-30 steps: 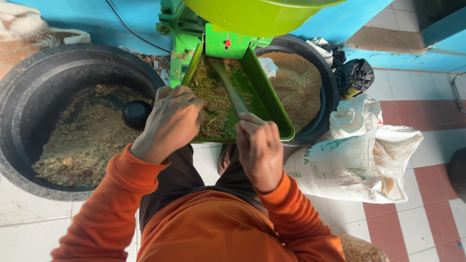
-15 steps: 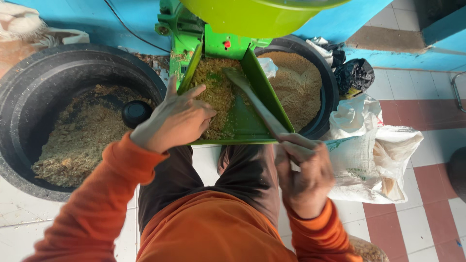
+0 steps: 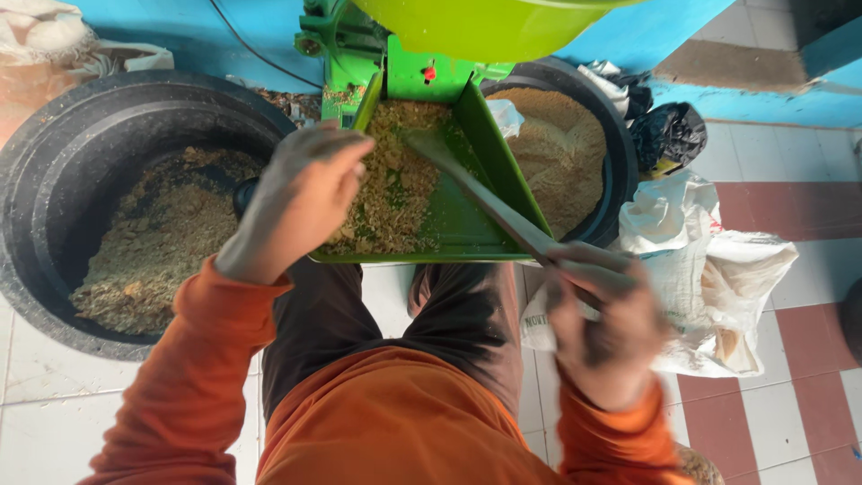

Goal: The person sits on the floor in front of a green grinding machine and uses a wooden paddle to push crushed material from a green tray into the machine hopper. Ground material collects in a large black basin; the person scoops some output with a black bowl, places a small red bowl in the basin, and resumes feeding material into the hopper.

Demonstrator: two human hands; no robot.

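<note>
The left hand [image 3: 301,202] hangs over the left edge of the green tray [image 3: 467,220], fingers loosely curled and holding nothing, just above the chopped feed [image 3: 395,189] heaped on the tray's left half. The right hand [image 3: 602,328], blurred, has its fingers closed round a stick [image 3: 485,202] that slants up into the feed. Black tubs [image 3: 54,180] flank the tray.

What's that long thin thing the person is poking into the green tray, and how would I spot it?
Find the bright green machine between two black tubs. Its sloped green tray holds chopped yellowish feed. The stick is the flat grey strip that runs from the right hand up into the feed, the only long straight thing there.
</note>
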